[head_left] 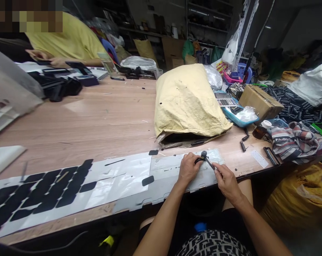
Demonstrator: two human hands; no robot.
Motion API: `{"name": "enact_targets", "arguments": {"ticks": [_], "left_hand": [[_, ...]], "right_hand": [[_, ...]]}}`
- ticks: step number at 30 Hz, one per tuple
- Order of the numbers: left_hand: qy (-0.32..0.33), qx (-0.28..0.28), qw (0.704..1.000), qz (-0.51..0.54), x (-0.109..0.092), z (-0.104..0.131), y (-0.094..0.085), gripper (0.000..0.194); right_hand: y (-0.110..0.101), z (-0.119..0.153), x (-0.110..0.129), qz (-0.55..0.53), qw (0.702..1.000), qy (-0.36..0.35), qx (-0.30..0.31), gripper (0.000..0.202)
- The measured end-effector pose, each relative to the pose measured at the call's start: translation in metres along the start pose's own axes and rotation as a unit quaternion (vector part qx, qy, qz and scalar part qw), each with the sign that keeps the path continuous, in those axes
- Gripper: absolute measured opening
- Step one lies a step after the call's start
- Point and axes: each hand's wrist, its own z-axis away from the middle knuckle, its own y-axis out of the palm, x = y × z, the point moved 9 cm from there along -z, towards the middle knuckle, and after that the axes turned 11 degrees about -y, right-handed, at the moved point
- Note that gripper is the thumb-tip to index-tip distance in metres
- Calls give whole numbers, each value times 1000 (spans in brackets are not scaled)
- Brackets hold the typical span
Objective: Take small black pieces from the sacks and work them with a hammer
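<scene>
Patterned cloth point(214, 244) lies nearest, below the table point(110, 117). Over a pale board point(171, 174), the left hand's point(189, 168) grip pinches a curved black piece point(199, 160); the right hand's point(226, 179) grip is wrapped around the handle of a round-headed tool point(204, 155). Its head sits at the piece, perhaps touching; holding the handle low probably leaves that head unobstructed. Rows of black patches point(67, 195) lie on a white sheet point(105, 193) leftward, likely spread flat for easy picking, with 2 loose on the board. Markings on the calculator point(225, 100) and black box point(237, 90) are illegible.
</scene>
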Motion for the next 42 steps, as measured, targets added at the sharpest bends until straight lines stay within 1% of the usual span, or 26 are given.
{"name": "enact_targets", "arguments": {"ticks": [3,5,8,12,15,17,19,20,21,23,24,26,27,28,29,30,31,32,33,35,36,37,38,39,40,42], "left_hand": [[-2,2,1000,2,1,0,0,16],[-1,7,1000,5,0,0,1,16],[-3,12,1000,11,0,-2,1,18],[-12,11,999,50,1,-2,-1,16],[-18,11,983,181,3,-1,-7,13],[-44,20,943,330,7,-4,-18,17],[-69,20,865,496,11,-14,-40,27],[-68,11,818,571,12,-22,-59,31],[-50,-8,769,637,11,-32,-83,33],[20,-55,696,716,8,-53,-145,30],[57,-90,674,731,7,-62,-177,30],[105,-141,670,722,5,-72,-227,32],[116,-150,672,716,4,-73,-241,33],[119,-151,676,711,2,-71,-247,32],[118,-138,681,709,-1,-65,-245,31],[116,-108,687,709,-6,-56,-234,30],[114,-57,693,709,-14,-43,-217,28],[114,17,700,704,-26,-26,-193,27],[112,113,709,687,-40,-4,-163,26],[91,356,723,585,-69,56,-88,26],[48,461,745,481,-71,89,-46,26],[31,542,756,366,-67,123,-9,23],[31,555,783,280,-59,143,17,18],[24,520,824,221,-47,150,38,13],[3,457,870,186,-32,149,54,10],[-52,341,928,143,3,144,77,12]], "right_hand": [[3,-4,-2,-8,1000,-10,13,35],[-2,-9,-11,16,1000,-11,6,34],[-18,-20,-34,143,990,0,-19,35],[-27,-35,-57,335,942,-18,-20,34],[-22,-39,-62,400,915,-52,-20,33],[-20,-38,-63,417,907,-59,-26,33],[-18,-38,-61,423,904,-62,-28,32],[-18,-38,-61,425,902,-65,-28,32],[-18,-38,-60,427,901,-68,-27,31],[-18,-39,-59,428,901,-70,-28,31],[-18,-39,-58,427,901,-69,-29,31],[-19,-40,-58,423,904,-63,-27,31],[-19,-40,-59,420,906,-58,-24,30],[-18,-40,-59,416,907,-51,-20,30],[-18,-40,-59,414,909,-44,-14,30],[-17,-39,-59,413,910,-37,-10,30],[-17,-39,-60,412,911,-29,-3,31],[-15,-39,-60,408,913,-24,4,31],[-15,-39,-61,405,914,-19,8,32],[-13,-39,-63,401,916,-13,17,33],[-13,-39,-63,400,916,-11,20,33],[-12,-39,-63,400,916,-10,22,33],[-12,-39,-63,399,917,-10,22,33],[-13,-39,-63,397,917,-10,22,33],[-13,-38,-63,395,918,-11,21,33],[-13,-38,-63,391,920,-10,20,33]]}}
